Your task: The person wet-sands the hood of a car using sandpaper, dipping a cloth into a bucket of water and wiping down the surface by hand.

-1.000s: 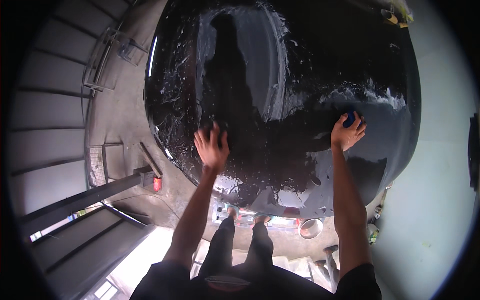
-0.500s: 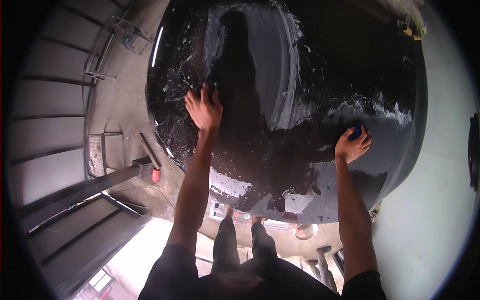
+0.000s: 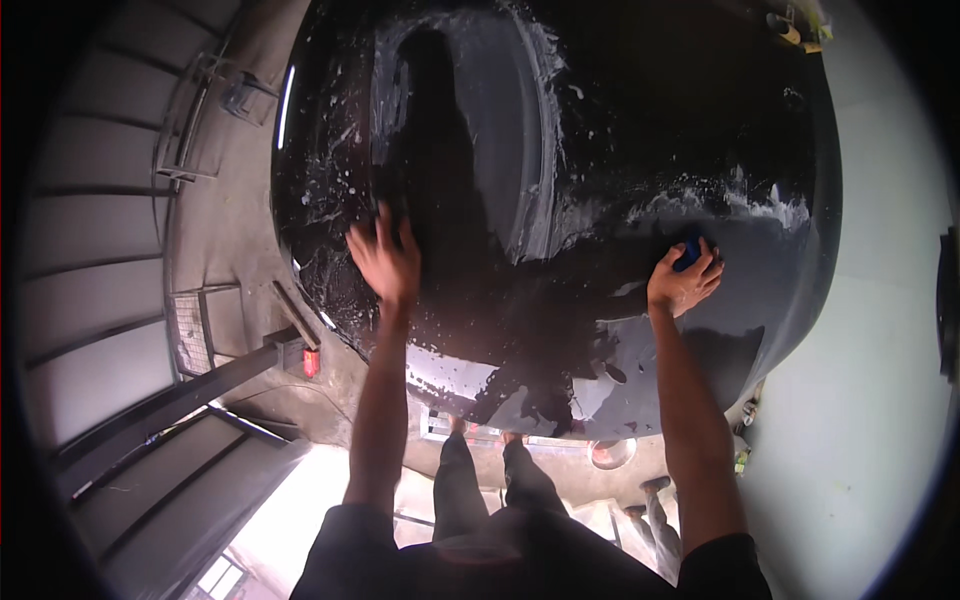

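Gripping a blue block [image 3: 688, 254], the right hand [image 3: 687, 284] curls its fingers over the glossy dark panel [image 3: 560, 290], right of centre in the head view. Left of centre, the left hand [image 3: 388, 265] is spread above the panel; whether its palm covers anything cannot be told.

free: black surface [image 3: 545, 300], centre | blocked: pale wall [image 3: 870, 330] right, dark beam [image 3: 180, 410] lower-left
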Demonstrator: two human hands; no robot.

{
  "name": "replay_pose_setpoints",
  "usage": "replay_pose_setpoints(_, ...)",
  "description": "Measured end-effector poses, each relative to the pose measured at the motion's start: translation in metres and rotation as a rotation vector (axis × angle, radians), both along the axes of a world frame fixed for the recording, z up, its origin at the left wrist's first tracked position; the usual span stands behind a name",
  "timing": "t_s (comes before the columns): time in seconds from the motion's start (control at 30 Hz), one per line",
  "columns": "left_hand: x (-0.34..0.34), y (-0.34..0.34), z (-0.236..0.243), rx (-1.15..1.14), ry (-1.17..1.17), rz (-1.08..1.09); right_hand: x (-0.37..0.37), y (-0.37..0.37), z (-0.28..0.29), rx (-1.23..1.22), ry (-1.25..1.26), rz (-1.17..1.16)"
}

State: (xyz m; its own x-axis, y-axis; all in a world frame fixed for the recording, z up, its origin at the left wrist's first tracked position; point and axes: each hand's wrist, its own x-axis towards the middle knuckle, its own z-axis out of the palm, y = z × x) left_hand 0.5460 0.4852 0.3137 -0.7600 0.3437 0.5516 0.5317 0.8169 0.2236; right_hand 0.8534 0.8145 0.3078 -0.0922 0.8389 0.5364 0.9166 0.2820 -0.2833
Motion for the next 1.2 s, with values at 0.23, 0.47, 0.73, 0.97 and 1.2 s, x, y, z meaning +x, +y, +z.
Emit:
replay_pose_setpoints(0.23, -0.056, 0.026, -0.015, -0.128, 0.191, 0.016, -0.001, -0.002, 0.003, -0.031, 0.052, 0.043)
replay_pose_setpoints(0.47, -0.052, 0.026, -0.007, -0.035, 0.014, -0.049, 0.001, -0.003, 0.003, -0.066, 0.045, 0.028)
replay_pose_setpoints(0.73, -0.154, 0.102, 0.004, -0.01, 0.078, 0.008, -0.003, -0.005, 0.007, -0.05, 0.023, 0.024)
replay_pose_setpoints(0.97, -0.152, 0.096, 0.003, -0.073, 0.03, -0.035, -0.004, -0.004, 0.011, -0.113, 0.037, 0.005)
replay_pose_setpoints(1.2, -0.244, 0.121, -0.039, -0.693, 0.585, -0.089, -0.004, -0.01, 0.022, -0.05, 0.216, 0.082)
